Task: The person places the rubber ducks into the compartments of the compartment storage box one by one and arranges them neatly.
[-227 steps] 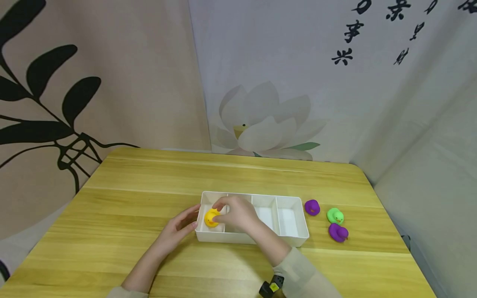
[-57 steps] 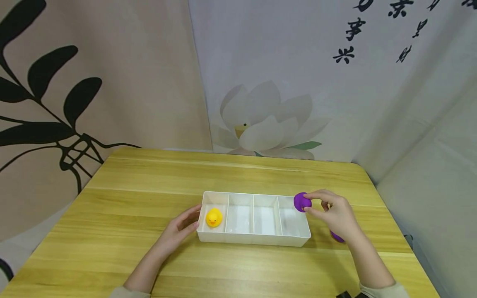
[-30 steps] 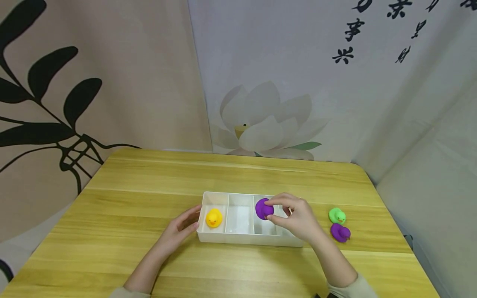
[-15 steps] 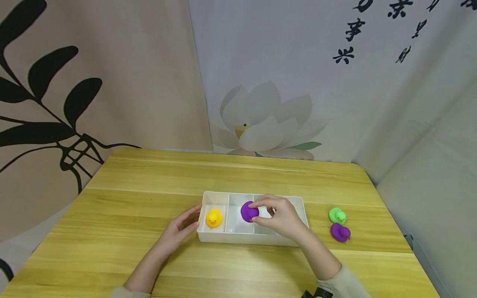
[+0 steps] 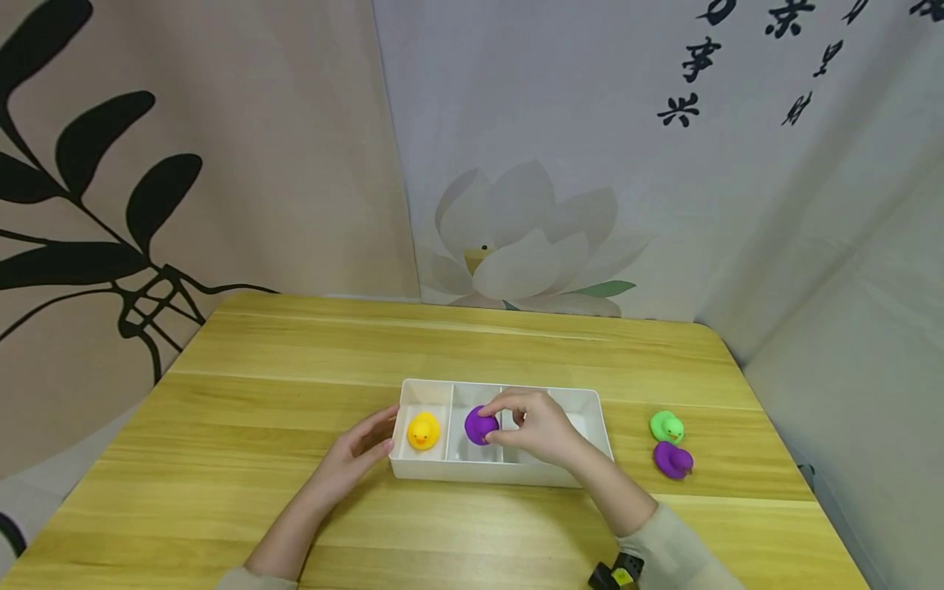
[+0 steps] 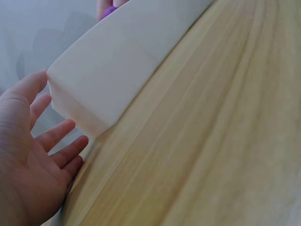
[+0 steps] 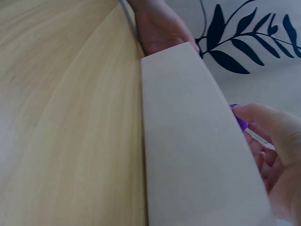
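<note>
My right hand [image 5: 537, 426] pinches a purple rubber duck [image 5: 480, 426] between thumb and fingers, within the second compartment from the left of a white divided box [image 5: 501, 473]. In the right wrist view only a purple sliver of that duck [image 7: 241, 120] shows past the box wall. A yellow rubber duck [image 5: 424, 431] sits in the leftmost compartment, facing me. At the box's left end rests my left hand [image 5: 360, 451], fingers relaxed; the left wrist view shows its thumb [image 6: 35, 84] at the box corner.
Right of the box, a green rubber duck [image 5: 667, 427] and another purple duck [image 5: 673, 460] stand close together on the wooden table [image 5: 310, 352]. Behind the table's far edge hangs a printed curtain [image 5: 516, 123].
My right hand picked up the purple duck nearest the box, carried it left over the compartments and lowered it into the second one. Earlier it let go of the yellow duck. My left hand stayed.
</note>
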A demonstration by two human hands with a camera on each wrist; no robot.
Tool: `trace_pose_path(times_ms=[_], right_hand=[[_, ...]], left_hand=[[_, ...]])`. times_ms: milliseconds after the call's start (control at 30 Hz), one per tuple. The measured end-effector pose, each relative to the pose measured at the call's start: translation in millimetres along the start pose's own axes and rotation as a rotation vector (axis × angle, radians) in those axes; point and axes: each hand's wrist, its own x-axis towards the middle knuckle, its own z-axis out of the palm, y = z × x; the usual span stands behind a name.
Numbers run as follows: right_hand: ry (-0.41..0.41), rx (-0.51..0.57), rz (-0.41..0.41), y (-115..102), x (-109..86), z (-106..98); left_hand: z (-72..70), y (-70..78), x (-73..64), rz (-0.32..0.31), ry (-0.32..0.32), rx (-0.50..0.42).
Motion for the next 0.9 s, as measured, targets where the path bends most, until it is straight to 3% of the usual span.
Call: trace_pose_path(times_ms=[300, 633, 900], right_hand=[[-0.06, -0.07, 0.025, 8.5, 7.3, 8.2], [-0.119, -0.097, 0.128, 10.6, 17.3, 11.7], [-0.143, -0.107, 0.095, 14.5, 22.2, 14.9]], left_hand=[[0.9, 0.4, -0.2, -0.011, 0.007, 0.002], [0.7, 1.5, 0.0, -0.034, 0.019, 0.016], [0.2, 0.5, 0.0, -0.026, 0.012, 0.002]])
